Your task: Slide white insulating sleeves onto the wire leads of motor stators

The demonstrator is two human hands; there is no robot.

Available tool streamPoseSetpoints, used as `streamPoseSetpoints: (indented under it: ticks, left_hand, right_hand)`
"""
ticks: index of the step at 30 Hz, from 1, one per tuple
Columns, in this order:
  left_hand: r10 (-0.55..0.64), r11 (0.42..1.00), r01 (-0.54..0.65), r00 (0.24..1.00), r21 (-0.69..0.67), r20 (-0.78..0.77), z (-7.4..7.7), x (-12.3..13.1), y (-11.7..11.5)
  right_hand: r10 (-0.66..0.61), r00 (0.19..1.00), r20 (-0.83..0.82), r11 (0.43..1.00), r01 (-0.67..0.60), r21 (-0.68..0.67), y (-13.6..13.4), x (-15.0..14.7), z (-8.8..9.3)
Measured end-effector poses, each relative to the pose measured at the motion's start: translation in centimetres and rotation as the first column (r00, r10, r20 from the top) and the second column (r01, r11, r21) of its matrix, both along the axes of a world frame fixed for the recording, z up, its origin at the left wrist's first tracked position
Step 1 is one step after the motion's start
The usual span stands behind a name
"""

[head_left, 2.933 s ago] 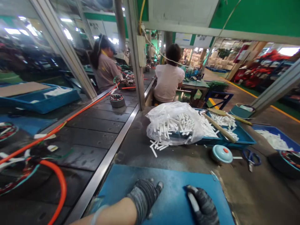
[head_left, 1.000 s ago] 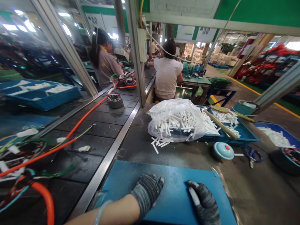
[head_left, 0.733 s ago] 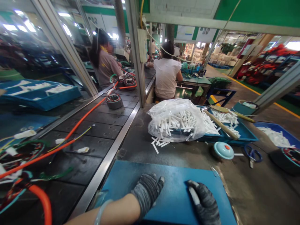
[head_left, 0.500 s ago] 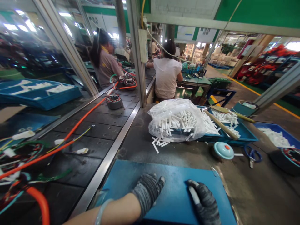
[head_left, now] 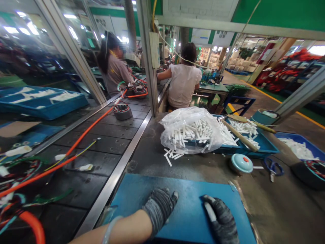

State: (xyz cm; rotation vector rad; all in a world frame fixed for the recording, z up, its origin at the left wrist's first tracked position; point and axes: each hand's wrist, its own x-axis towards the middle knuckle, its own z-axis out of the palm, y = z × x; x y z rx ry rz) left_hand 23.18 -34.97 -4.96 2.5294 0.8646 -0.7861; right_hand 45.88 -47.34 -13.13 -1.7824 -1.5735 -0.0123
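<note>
A blue mat (head_left: 188, 193) covers the bench before me. My left hand (head_left: 162, 205), in a grey striped glove, rests on it, thumb apart from the fingers, holding nothing I can see. To its right, my right hand (head_left: 220, 218) lies on the mat in a matching glove with pale tips. Its thumb runs alongside the lightly bent fingers, and no object shows in it. Beyond the mat are a clear plastic bag (head_left: 167, 137) of short white tubes and several loose white tubes (head_left: 170, 156). A light blue lidded bowl (head_left: 241, 163) stands at the right.
At left, a dark slatted conveyor (head_left: 106, 149) carries wired stator rings (head_left: 122, 112) and a thick orange cable (head_left: 88, 130), behind a metal rail (head_left: 122, 162). Blue scissors (head_left: 273, 169), a wooden-handled tool (head_left: 240, 135) and blue trays (head_left: 269, 145) lie right. Two people sit farther ahead.
On the conveyor, the stator rings, wires and cable have shifted slightly toward me and left. The person in white has leaned right with an arm stretched to the conveyor. My hands have stayed still.
</note>
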Motion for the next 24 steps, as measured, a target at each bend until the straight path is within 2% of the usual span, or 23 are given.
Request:
streamPoseSetpoints:
  ticks: [6,19,24]
  left_hand:
    - [-0.006,0.999,0.003,0.998,-0.039,-0.070,0.5,0.2,0.2]
    - [-0.001,1.000,0.001,1.000,0.007,-0.015,-0.4,0.0,0.0]
    - [0.011,1.000,-0.011,1.000,0.019,0.018,-0.8,-0.1,-0.1]
  right_hand:
    - [0.000,1.000,-0.023,1.000,0.000,0.005,0.0,-0.1,0.2]
    - [-0.014,0.999,-0.049,0.999,0.013,-0.032,0.0,-0.1,0.4]
    - [-0.001,1.000,-0.020,1.000,0.001,0.004,0.1,-0.1,0.6]
